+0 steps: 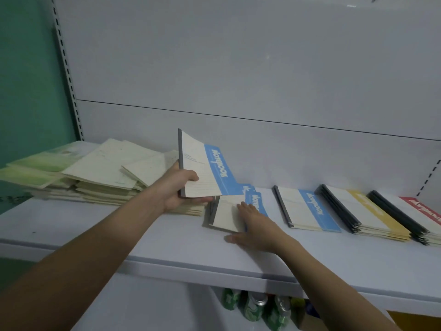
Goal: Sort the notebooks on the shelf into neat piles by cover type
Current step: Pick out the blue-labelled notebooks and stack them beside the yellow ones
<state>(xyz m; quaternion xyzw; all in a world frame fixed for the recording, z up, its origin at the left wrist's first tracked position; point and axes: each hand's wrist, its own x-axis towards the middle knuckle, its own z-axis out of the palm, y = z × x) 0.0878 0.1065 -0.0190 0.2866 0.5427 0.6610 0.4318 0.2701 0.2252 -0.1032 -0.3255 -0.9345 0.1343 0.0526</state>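
My left hand (177,189) grips a cream notebook with a blue band (205,170) by its grey spine, tilted up above the shelf. Under it lies another blue-band notebook (229,212) flat on the white shelf (167,240); my right hand (253,225) rests on it with straight fingers. To the right sit a neat blue-band pile (307,209), a yellow-band pile (367,213) and a red-band pile (420,216). A loose heap of pale green and cream notebooks (95,168) fills the shelf's left part.
The shelf's white back panel (238,80) rises behind the piles, with a slotted upright (69,75) at the left and a green wall beyond. Green drink cans (255,306) stand on the level below the shelf's front edge.
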